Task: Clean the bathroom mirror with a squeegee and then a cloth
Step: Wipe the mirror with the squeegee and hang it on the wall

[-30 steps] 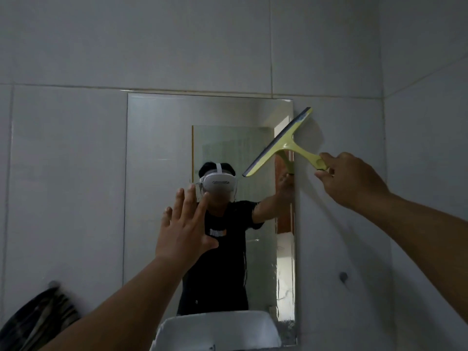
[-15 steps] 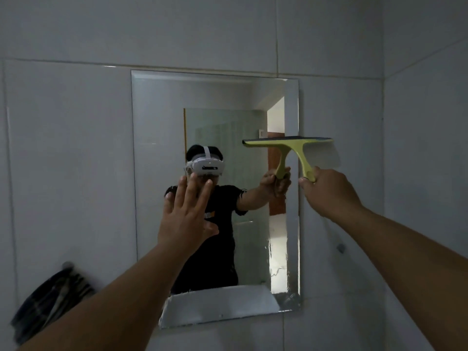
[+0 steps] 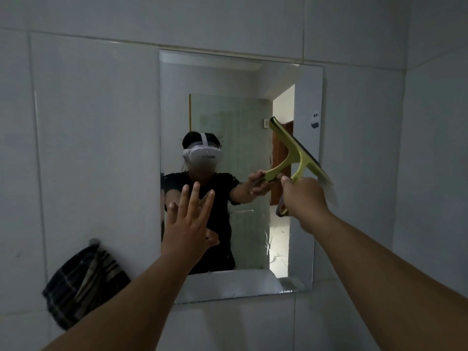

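A frameless rectangular mirror (image 3: 228,79) hangs on the tiled wall. My right hand (image 3: 305,198) grips the handle of a yellow-green squeegee (image 3: 302,154). Its blade lies against the right part of the glass, slanting from upper left down to the right edge. My left hand (image 3: 188,224) is raised in front of the mirror's lower left, fingers spread, holding nothing. A dark checked cloth (image 3: 83,282) hangs from a wall hook (image 3: 94,240) at the lower left. The mirror reflects a person in a headset and black shirt.
Grey wall tiles surround the mirror. A side wall meets this wall in a corner (image 3: 405,122) at the right. A small sticker-like mark (image 3: 315,120) sits near the mirror's right edge. Streaks show on the lower right glass (image 3: 268,239).
The squeegee has come down the right side of the mirror and its blade has turned from level to slanting down to the right. The view has tilted, so the mirror sits lower in frame.
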